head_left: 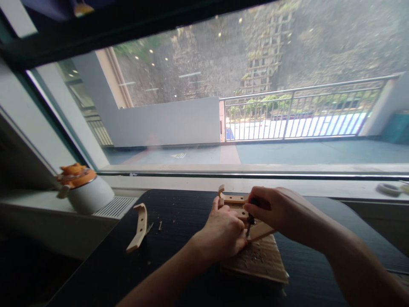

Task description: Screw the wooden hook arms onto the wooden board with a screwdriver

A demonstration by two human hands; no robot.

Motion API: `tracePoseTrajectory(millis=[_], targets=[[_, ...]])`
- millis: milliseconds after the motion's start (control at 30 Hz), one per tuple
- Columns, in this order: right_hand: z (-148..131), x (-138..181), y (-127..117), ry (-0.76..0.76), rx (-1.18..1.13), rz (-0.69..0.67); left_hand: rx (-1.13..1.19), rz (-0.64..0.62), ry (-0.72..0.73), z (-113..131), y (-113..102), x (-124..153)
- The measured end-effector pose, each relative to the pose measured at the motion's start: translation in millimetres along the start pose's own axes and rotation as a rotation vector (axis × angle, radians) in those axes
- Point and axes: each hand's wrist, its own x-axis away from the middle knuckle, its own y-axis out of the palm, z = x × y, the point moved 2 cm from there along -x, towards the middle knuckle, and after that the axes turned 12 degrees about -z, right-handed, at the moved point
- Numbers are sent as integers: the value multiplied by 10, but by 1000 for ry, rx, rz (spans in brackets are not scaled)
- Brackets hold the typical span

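Note:
My left hand point(225, 232) is closed on a pale wooden assembly point(234, 199) made of curved, drilled pieces, pressing it down on a worn wooden board point(265, 260). My right hand point(270, 209) grips a black hand tool point(251, 219) with a thin metal shaft; whether it is a screwdriver or a small hand drill I cannot tell. The shaft points down at a wooden strip point(262, 230) close to my left fingertips. Much of the assembly is hidden by both hands. Dark crumbs are scattered over the board.
A loose curved wooden piece point(140, 228) with holes lies left on the black table point(179, 213), beside small thin metal bits point(160, 226). On the sill stand a white pot with an orange animal-shaped top point(87, 192) and, far right, a roll of tape point(389, 189). A window borders the table's far side.

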Motion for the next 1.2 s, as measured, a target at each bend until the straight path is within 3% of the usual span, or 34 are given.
tracePoseTrajectory(millis=[267, 533, 933, 1200], targets=[[-130, 73, 41, -232, -129, -20, -22, 77, 32, -31, 67, -17], [9, 29, 31, -101, -68, -12, -30, 12, 1, -8, 36, -11], [49, -7, 3, -21, 26, 7, -19, 6, 4, 4, 2, -2], [-111, 50, 18, -199, -95, -6, -28, 50, 17, -20, 33, -20]])
